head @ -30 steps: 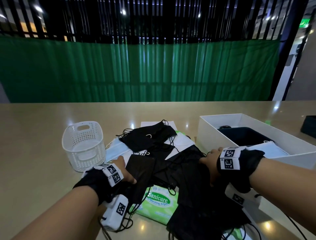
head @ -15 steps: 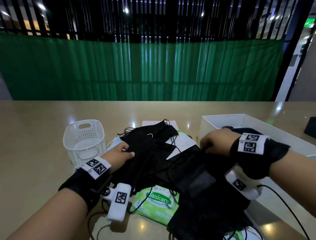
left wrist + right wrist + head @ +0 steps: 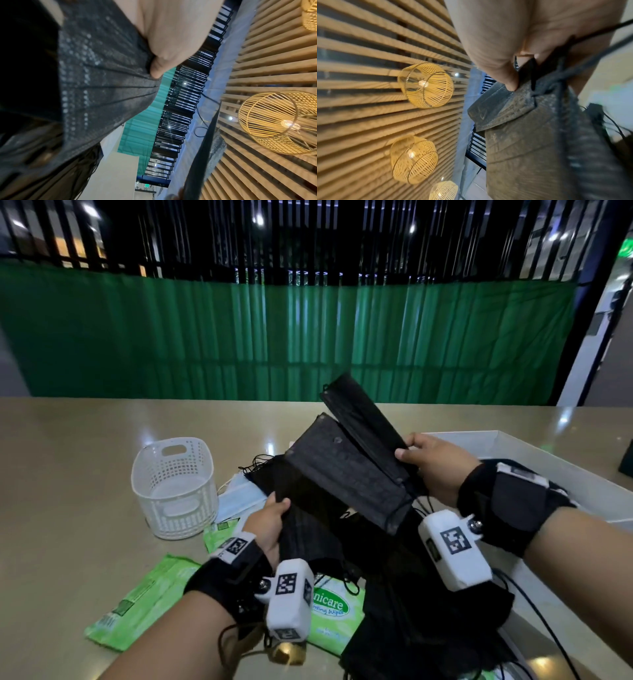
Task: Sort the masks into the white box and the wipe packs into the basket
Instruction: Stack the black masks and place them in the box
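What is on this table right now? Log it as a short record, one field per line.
left hand: grips black masks
right hand: pinches the same lifted masks
basket: upright, left, nothing visible inside
white box: right, contents hidden
wipe packs: Sanicare pack under masks; another green pack near left
blue mask: flat beside basket
table: tan, glossy

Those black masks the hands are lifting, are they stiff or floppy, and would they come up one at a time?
Probably floppy: the black masks bend between the left hand and the right hand. Likely very light, since pinching fingers alone hold several up. They may snag: thin ear loops trail into the pile, so extra ones could drag along.
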The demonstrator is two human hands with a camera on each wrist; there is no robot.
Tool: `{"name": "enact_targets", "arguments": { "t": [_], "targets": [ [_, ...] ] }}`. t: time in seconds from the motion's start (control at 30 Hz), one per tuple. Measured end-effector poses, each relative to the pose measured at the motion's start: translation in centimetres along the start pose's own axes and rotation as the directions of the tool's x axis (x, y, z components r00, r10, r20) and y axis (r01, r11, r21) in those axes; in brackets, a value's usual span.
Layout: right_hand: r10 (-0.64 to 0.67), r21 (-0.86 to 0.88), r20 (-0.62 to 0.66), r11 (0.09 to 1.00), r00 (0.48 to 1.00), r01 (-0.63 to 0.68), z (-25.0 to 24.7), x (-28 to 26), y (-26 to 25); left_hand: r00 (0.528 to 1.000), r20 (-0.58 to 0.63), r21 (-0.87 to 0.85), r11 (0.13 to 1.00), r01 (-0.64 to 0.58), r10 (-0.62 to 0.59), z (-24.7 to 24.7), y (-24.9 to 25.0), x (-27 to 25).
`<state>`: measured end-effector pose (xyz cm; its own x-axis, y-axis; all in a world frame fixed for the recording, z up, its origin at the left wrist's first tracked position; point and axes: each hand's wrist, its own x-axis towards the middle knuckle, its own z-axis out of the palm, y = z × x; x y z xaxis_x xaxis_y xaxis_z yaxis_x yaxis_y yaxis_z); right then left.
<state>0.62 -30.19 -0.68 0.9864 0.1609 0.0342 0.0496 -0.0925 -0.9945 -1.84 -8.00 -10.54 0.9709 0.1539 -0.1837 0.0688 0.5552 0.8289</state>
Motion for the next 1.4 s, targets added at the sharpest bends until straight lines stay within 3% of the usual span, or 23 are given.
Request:
{"name": "enact_targets", "arguments": {
  "t": [0.13,0.23,0.33,0.4,0.5,0.63,0.73,0.83,0.9,0.97,1.03,1.13,1.17,1.2,1.23,1.33,1.4],
  "targets": [
    [0.141,0.092,0.007,0.986,0.990,-0.141,1.9,0.7,3.8,0.989,-0.144,0.055,0.997,0.047,-0.039,0.7,-1.2,0.2],
    [0.240,-0.127,0.054,0.964,0.969,-0.232,2.3,1.2,7.0,0.974,-0.212,0.227,0.966,0.125,-0.076,0.3,-2.0,0.2],
    [0.324,-0.253,0.132,0.925,0.937,-0.284,2.6,1.4,9.0,0.955,-0.256,0.148,0.969,0.195,-0.153,-0.7,-2.7,1.0],
    [0.345,-0.178,0.097,0.929,0.934,-0.325,2.9,1.3,8.9,0.963,-0.206,0.090,0.976,0.196,-0.175,-0.7,-2.7,1.0],
    [0.386,-0.055,0.093,0.923,0.918,-0.382,2.8,1.7,8.7,0.960,-0.255,0.154,0.975,0.157,-0.114,-0.9,-2.8,1.0],
    [0.414,-0.038,0.082,0.910,0.907,-0.412,2.6,1.9,9.1,0.953,-0.294,0.173,0.976,0.134,-0.079,-1.6,-3.1,1.7],
    [0.451,-0.137,0.119,0.890,0.885,-0.435,2.2,1.7,9.0,0.953,-0.287,0.178,0.972,0.154,-0.098,-2.3,-3.1,1.7],
    [0.429,-0.279,0.122,0.880,0.895,-0.384,1.6,1.8,8.4,0.944,-0.307,0.116,0.980,0.159,-0.117,-2.2,-3.2,1.8],
    [0.327,-0.321,0.065,0.901,0.943,-0.291,1.0,1.7,7.5,0.938,-0.308,0.051,0.981,0.185,-0.161,-1.7,-2.9,1.4],
    [0.241,-0.193,0.018,0.953,0.970,-0.234,0.6,1.5,6.6,0.926,-0.287,-0.118,0.968,0.222,-0.247,-1.6,-2.8,1.4],
    [0.229,-0.009,0.013,0.973,0.973,-0.229,0.2,1.2,5.8,0.919,-0.348,-0.101,0.982,0.160,-0.186,-1.2,-2.2,0.6],
    [0.201,0.053,0.115,0.977,0.973,-0.208,0.2,0.6,5.2,0.967,-0.248,0.203,0.972,0.117,-0.065,-1.5,-2.6,0.3],
    [0.195,0.055,0.158,0.977,0.968,-0.205,0.4,0.4,5.2,0.986,-0.135,0.273,0.952,0.137,-0.103,-1.0,-2.6,0.1],
    [0.191,0.046,0.199,0.978,0.961,-0.204,0.7,0.1,5.2,0.976,-0.080,0.173,0.962,0.213,-0.202,0.0,-2.3,-0.2],
    [0.194,0.037,0.217,0.978,0.957,-0.206,0.7,0.0,5.3,0.969,-0.007,0.227,0.944,0.240,-0.245,0.6,-2.1,-0.6],
    [0.178,0.033,0.197,0.982,0.964,-0.188,0.7,-0.1,5.4,0.994,0.054,0.555,0.830,0.052,-0.098,1.8,-1.7,-1.1],
    [0.146,0.100,0.182,0.981,0.972,-0.166,0.3,0.0,5.4,0.990,0.132,0.570,0.821,-0.034,-0.051,2.9,-1.3,-1.3]
  ]
}}
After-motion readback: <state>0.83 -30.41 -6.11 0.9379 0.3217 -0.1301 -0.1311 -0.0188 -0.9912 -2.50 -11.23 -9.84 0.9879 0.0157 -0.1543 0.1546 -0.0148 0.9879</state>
